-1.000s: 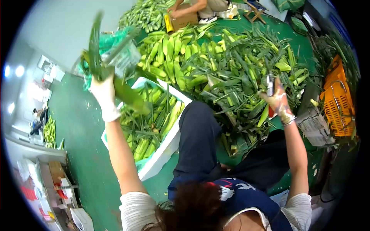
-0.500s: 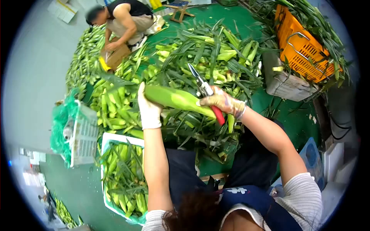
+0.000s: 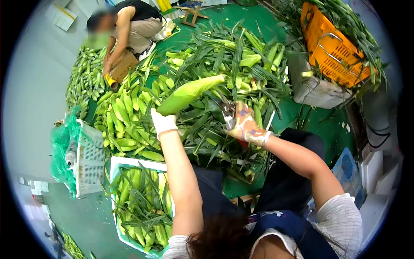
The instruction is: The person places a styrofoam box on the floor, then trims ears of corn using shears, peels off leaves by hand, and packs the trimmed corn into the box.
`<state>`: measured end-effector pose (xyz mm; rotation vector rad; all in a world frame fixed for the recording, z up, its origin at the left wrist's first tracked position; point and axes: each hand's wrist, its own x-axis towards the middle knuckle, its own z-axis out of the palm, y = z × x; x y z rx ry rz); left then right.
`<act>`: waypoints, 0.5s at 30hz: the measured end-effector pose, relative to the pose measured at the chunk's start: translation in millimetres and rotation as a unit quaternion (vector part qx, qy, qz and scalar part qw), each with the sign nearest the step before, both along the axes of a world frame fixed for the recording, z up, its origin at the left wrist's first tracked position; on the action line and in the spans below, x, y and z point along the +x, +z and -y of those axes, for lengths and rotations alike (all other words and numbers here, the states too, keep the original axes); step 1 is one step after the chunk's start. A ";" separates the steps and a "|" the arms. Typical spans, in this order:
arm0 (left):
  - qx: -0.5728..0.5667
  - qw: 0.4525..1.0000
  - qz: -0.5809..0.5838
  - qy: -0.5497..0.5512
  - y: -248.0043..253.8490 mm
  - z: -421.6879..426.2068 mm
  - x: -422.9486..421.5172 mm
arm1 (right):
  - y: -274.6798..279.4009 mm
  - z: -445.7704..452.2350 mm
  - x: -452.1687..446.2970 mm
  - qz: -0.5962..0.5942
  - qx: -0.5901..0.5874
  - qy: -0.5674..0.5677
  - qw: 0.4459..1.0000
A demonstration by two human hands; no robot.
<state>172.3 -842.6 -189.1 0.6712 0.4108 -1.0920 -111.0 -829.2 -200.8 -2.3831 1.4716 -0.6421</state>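
My left hand (image 3: 164, 122), in a white glove, is closed round the lower end of a green corn ear (image 3: 188, 95) still in its husk. The ear tilts up to the right, its pale tip over the leaf pile. In a patterned, stained glove, my right hand (image 3: 248, 127) grips pruning shears (image 3: 228, 113) to the right of the ear and below its tip. The shears' blades are partly hidden against dark leaves. Beneath both hands spreads a heap of corn leaves and stalks (image 3: 220, 56); husked-in ears (image 3: 125, 110) lie to its left.
A foam box (image 3: 113, 190) with green lining holds several ears by my left leg. Left of it stands a white basket (image 3: 92, 155) with green netting. An orange crate (image 3: 332, 52) of leaves rests on a grey crate (image 3: 319, 88). Another person (image 3: 129, 26) crouches beside a cardboard box (image 3: 123, 67).
The corn ear has swung from slanting down right to pointing up right. My right hand has come off it and moved slightly lower with the shears. The other person's hands shifted left.
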 end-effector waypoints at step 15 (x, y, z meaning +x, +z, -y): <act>0.110 0.974 0.188 -0.068 -17.0 6.5 -39.6 | 5.4 2.6 -14.9 0.035 -0.003 0.041 0.999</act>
